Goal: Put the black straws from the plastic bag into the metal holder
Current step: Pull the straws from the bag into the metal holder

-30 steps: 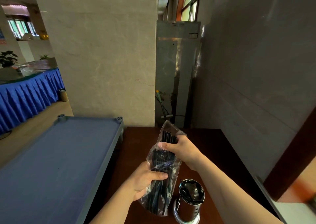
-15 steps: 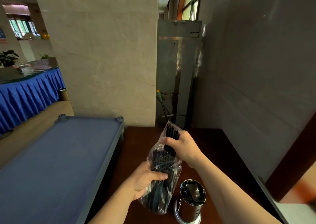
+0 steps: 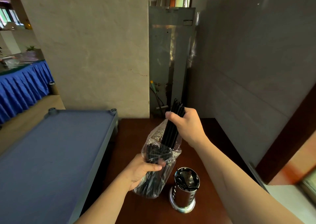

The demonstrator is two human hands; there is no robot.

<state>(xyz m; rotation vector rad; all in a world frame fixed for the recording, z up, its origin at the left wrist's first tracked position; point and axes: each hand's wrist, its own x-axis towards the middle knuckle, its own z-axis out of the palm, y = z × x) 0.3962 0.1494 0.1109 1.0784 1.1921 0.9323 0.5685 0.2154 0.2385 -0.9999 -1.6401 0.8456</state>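
Above one metal holder [image 3: 185,188], left hand [image 3: 142,170] gripping one plastic bag [image 3: 159,157], right hand [image 3: 186,124] clutching one straw bundle [image 3: 171,131]

Beige stone pillar [image 3: 95,52], grey wall [image 3: 256,61], blue-skirted table [image 3: 22,87], dark wooden tabletop [image 3: 213,155]

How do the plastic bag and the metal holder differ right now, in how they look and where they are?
The plastic bag is clear, soft and crinkled; the metal holder is shiny, rigid and round. The bag is held up in the left hand, tilted, while the holder stands upright on the brown table, untouched. A bundle of black straws sticks far out of the bag in the right hand's grip; the holder's contents stay near its rim. Both are open at the top and hold something black.
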